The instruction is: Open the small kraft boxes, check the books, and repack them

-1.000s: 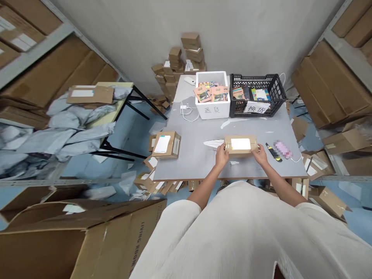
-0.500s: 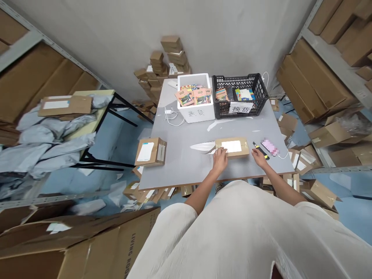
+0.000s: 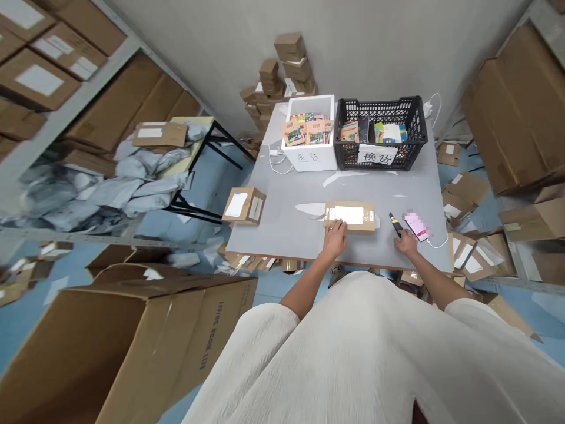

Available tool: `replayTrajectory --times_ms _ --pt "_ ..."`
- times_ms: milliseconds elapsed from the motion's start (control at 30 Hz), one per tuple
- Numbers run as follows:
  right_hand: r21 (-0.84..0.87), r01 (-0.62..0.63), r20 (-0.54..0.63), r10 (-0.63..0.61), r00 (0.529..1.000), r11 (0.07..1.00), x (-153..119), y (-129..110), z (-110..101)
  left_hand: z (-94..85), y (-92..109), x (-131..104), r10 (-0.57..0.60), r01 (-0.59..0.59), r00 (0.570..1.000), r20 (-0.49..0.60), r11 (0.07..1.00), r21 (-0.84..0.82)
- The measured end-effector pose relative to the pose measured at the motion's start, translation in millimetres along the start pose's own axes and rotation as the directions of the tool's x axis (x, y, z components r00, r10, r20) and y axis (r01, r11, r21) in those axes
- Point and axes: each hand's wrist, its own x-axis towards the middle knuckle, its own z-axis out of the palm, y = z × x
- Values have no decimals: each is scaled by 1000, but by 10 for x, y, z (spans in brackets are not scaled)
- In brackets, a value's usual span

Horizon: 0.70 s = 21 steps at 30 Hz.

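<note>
A taped cardboard box (image 3: 368,221) with a white label lies near the front of the grey table (image 3: 282,235). My left hand (image 3: 335,237) grips its near edge, fingertips over the top below the label. To the right, my right hand (image 3: 406,242) is closed around the near end of a black and yellow box cutter (image 3: 396,224). Whether its blade is out I cannot tell. Just beyond that hand lies a phone (image 3: 417,227) with a pink screen and a white cable. A pale, flat strip (image 3: 310,209) sticks out left of the box.
Behind stand a white foam box (image 3: 311,160) and a black plastic crate (image 3: 382,141), both holding booklets. Another labelled carton (image 3: 244,206) sits at the table's left edge. Grey parcels (image 3: 119,191) are piled on a side table, and a large open carton (image 3: 176,335) stands lower left.
My right hand has come down on the box cutter and closed around it. My left hand stays at the box, slightly nearer its front edge. The camera view has shifted.
</note>
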Motion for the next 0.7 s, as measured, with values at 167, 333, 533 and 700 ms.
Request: replayTrajectory --times_ms 167,333,533,700 --pt "-123 116 29 -113 993 986 141 59 56 88 77 -2 -65 65 998 -18 998 -10" --pt "-154 147 15 -147 989 977 272 100 87 143 117 -7 -98 97 995 -34 995 -15" --pt "-96 119 9 -119 993 988 378 100 47 123 116 3 -102 102 994 -31 995 -3" --pt "-35 78 29 -77 997 996 289 115 5 91 82 15 -81 81 996 -31 997 17"
